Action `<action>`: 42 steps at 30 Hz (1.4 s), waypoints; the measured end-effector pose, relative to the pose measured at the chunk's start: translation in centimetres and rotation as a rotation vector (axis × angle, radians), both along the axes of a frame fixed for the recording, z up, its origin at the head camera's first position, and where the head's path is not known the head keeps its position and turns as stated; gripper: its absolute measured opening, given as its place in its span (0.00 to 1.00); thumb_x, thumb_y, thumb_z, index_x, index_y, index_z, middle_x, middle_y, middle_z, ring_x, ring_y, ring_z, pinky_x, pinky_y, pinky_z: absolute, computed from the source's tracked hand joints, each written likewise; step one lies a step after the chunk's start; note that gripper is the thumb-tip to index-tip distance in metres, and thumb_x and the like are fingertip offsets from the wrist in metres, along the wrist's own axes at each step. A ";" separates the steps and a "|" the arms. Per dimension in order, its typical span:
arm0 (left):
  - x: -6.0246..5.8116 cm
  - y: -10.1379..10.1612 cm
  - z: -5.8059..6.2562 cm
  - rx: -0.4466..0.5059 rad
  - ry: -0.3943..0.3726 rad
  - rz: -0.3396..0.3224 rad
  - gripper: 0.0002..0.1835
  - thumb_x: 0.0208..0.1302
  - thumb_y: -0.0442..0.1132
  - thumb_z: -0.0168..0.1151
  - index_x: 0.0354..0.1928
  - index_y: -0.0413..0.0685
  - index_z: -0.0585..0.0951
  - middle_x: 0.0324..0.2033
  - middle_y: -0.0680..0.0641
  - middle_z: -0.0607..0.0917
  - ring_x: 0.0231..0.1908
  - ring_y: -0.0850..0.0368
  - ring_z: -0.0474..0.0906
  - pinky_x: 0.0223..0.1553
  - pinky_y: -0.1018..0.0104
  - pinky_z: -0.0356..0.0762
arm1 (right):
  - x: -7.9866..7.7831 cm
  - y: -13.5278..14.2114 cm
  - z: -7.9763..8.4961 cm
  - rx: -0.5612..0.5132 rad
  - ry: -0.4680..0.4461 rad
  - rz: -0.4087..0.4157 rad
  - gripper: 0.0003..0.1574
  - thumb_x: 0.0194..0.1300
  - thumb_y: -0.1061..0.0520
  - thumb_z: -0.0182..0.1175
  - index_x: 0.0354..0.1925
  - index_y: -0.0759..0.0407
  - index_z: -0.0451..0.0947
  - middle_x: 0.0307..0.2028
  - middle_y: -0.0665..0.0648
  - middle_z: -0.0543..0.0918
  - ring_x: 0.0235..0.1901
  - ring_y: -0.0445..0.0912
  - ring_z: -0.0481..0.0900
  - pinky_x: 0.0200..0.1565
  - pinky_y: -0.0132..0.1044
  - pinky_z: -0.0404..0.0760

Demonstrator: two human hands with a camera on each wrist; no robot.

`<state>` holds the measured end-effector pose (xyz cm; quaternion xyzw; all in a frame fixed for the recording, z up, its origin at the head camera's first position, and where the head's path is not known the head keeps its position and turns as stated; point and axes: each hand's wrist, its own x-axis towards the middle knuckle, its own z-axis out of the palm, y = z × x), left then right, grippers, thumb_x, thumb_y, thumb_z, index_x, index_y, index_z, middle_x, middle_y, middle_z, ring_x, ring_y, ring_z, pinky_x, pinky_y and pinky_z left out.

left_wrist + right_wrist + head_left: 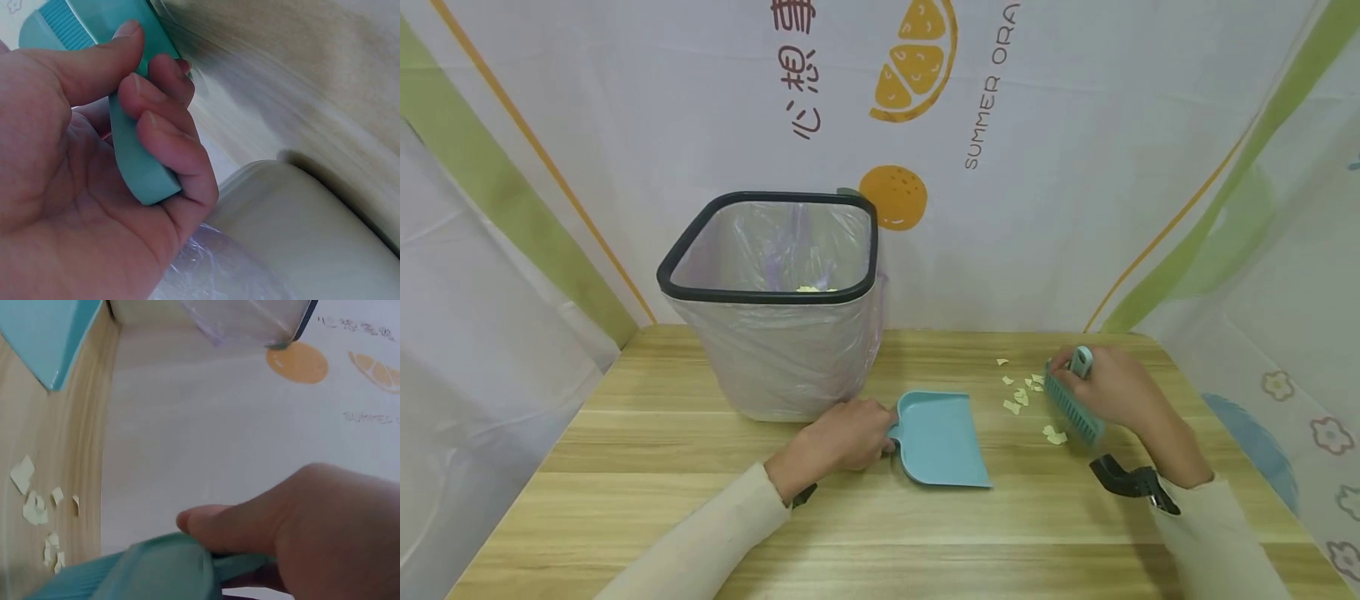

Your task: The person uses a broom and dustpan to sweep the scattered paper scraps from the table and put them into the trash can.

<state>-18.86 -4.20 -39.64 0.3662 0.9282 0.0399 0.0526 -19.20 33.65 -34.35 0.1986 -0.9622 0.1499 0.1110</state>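
Observation:
My left hand (855,435) grips the handle of a blue dustpan (942,442), which lies on the table with its wide edge toward the right. In the left wrist view the fingers curl round the teal handle (140,162). Over on the right, my right hand (1108,385) holds a small teal brush (1073,407) by its handle. Several pale yellow paper scraps (1013,407) lie between the brush and the dustpan, nearer the brush. In the right wrist view the brush (156,572) is partly cut off at the bottom, with scraps (35,508) at its left.
A bin (797,358) with a black rim and a clear liner stands at the back left, just behind my left hand; some yellow scraps (812,289) show inside. The wooden table (647,500) meets a printed white curtain (1037,225) at the back.

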 end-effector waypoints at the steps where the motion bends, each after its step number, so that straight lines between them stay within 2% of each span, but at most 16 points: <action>1: 0.0 0.0 0.0 -0.003 -0.004 0.002 0.11 0.76 0.45 0.73 0.40 0.46 0.84 0.32 0.50 0.83 0.32 0.56 0.79 0.34 0.53 0.85 | -0.2 0.1 0.1 0.000 0.003 -0.006 0.02 0.72 0.63 0.70 0.42 0.61 0.89 0.37 0.58 0.92 0.33 0.55 0.87 0.36 0.54 0.84; 5: 0.0 0.1 0.1 -0.011 -0.007 0.007 0.11 0.77 0.45 0.73 0.40 0.46 0.84 0.32 0.51 0.83 0.32 0.56 0.78 0.34 0.53 0.84 | -1.4 0.5 0.1 0.019 0.026 -0.020 0.04 0.74 0.63 0.70 0.45 0.64 0.88 0.40 0.63 0.91 0.38 0.63 0.89 0.39 0.60 0.85; 8: 0.1 0.1 0.2 -0.009 -0.009 0.009 0.11 0.76 0.45 0.73 0.41 0.46 0.84 0.33 0.50 0.83 0.32 0.56 0.79 0.34 0.53 0.85 | -2.6 0.5 -0.4 0.035 0.059 -0.009 0.04 0.74 0.63 0.71 0.45 0.63 0.89 0.42 0.64 0.91 0.40 0.65 0.90 0.41 0.61 0.86; 10: 0.1 0.1 0.2 -0.009 -0.009 0.011 0.11 0.76 0.45 0.73 0.41 0.46 0.84 0.33 0.50 0.83 0.32 0.55 0.80 0.35 0.52 0.85 | -3.5 0.3 -0.8 0.039 0.088 0.005 0.03 0.73 0.63 0.72 0.44 0.61 0.90 0.43 0.62 0.91 0.42 0.64 0.90 0.42 0.61 0.86; 14: 0.2 0.1 0.1 -0.001 -0.004 -0.002 0.11 0.76 0.44 0.73 0.41 0.45 0.84 0.32 0.50 0.83 0.31 0.55 0.80 0.34 0.53 0.85 | -4.9 -0.4 -1.6 0.017 0.112 0.038 0.04 0.69 0.63 0.76 0.42 0.56 0.92 0.42 0.57 0.91 0.37 0.59 0.89 0.40 0.58 0.85; 17: 0.2 0.1 0.1 0.001 0.005 -0.019 0.11 0.76 0.44 0.74 0.42 0.45 0.84 0.31 0.50 0.82 0.30 0.56 0.78 0.34 0.54 0.85 | -5.4 -1.0 -2.2 -0.009 0.097 0.100 0.07 0.68 0.63 0.77 0.43 0.54 0.93 0.42 0.54 0.91 0.36 0.54 0.89 0.40 0.57 0.85; 21: 0.2 0.2 0.1 -0.006 0.009 -0.022 0.11 0.76 0.45 0.73 0.42 0.45 0.84 0.32 0.50 0.83 0.30 0.55 0.80 0.34 0.54 0.85 | -5.4 -1.4 -2.6 -0.037 0.098 0.263 0.12 0.64 0.66 0.79 0.42 0.51 0.94 0.40 0.47 0.90 0.35 0.47 0.89 0.39 0.50 0.85; 25: 0.1 0.2 0.2 -0.009 -0.003 -0.007 0.11 0.76 0.45 0.73 0.41 0.45 0.83 0.33 0.50 0.84 0.32 0.54 0.82 0.35 0.53 0.86 | -5.1 -1.2 -2.6 -0.072 0.110 0.446 0.20 0.56 0.72 0.81 0.40 0.50 0.94 0.38 0.44 0.89 0.36 0.44 0.89 0.38 0.43 0.87; 27: 0.1 0.1 0.2 -0.010 -0.012 -0.001 0.11 0.76 0.45 0.73 0.42 0.45 0.83 0.34 0.49 0.84 0.32 0.54 0.81 0.35 0.52 0.86 | -4.6 -1.0 -2.5 -0.097 0.059 0.508 0.22 0.55 0.75 0.80 0.41 0.50 0.94 0.40 0.44 0.89 0.39 0.45 0.90 0.39 0.41 0.89; 32: 0.1 0.1 0.2 -0.011 -0.021 0.006 0.11 0.76 0.45 0.73 0.42 0.45 0.83 0.34 0.49 0.84 0.32 0.55 0.80 0.35 0.53 0.85 | -2.9 -0.5 -1.5 -0.156 -0.119 0.598 0.26 0.59 0.76 0.77 0.44 0.48 0.94 0.42 0.42 0.89 0.41 0.40 0.88 0.42 0.36 0.88; 36: 0.1 0.1 0.2 -0.012 -0.025 0.010 0.11 0.76 0.44 0.73 0.42 0.45 0.84 0.33 0.49 0.83 0.31 0.56 0.78 0.34 0.54 0.84 | -1.7 -0.4 -0.8 -0.187 -0.175 0.675 0.26 0.62 0.75 0.76 0.47 0.46 0.94 0.42 0.40 0.88 0.39 0.39 0.86 0.41 0.35 0.87; 39: 0.0 0.1 0.2 -0.011 -0.026 0.012 0.11 0.76 0.44 0.73 0.42 0.44 0.84 0.33 0.50 0.83 0.30 0.57 0.77 0.33 0.55 0.84 | -0.7 -0.3 -0.2 -0.194 -0.163 0.647 0.25 0.63 0.75 0.75 0.47 0.47 0.93 0.43 0.42 0.89 0.39 0.42 0.87 0.41 0.37 0.87; 41: 0.0 0.1 0.2 -0.008 -0.027 0.011 0.11 0.76 0.44 0.73 0.42 0.44 0.84 0.32 0.50 0.82 0.30 0.57 0.76 0.33 0.56 0.83 | 0.1 -0.2 0.3 -0.165 -0.103 0.535 0.22 0.64 0.74 0.75 0.46 0.47 0.93 0.43 0.44 0.90 0.39 0.41 0.88 0.40 0.38 0.87; 42: 0.0 0.1 0.2 -0.007 -0.025 0.008 0.11 0.76 0.44 0.73 0.41 0.44 0.84 0.32 0.50 0.82 0.29 0.57 0.76 0.32 0.56 0.83 | 0.4 -0.2 0.4 -0.144 -0.071 0.463 0.20 0.65 0.73 0.75 0.46 0.49 0.93 0.43 0.46 0.91 0.35 0.40 0.86 0.36 0.37 0.86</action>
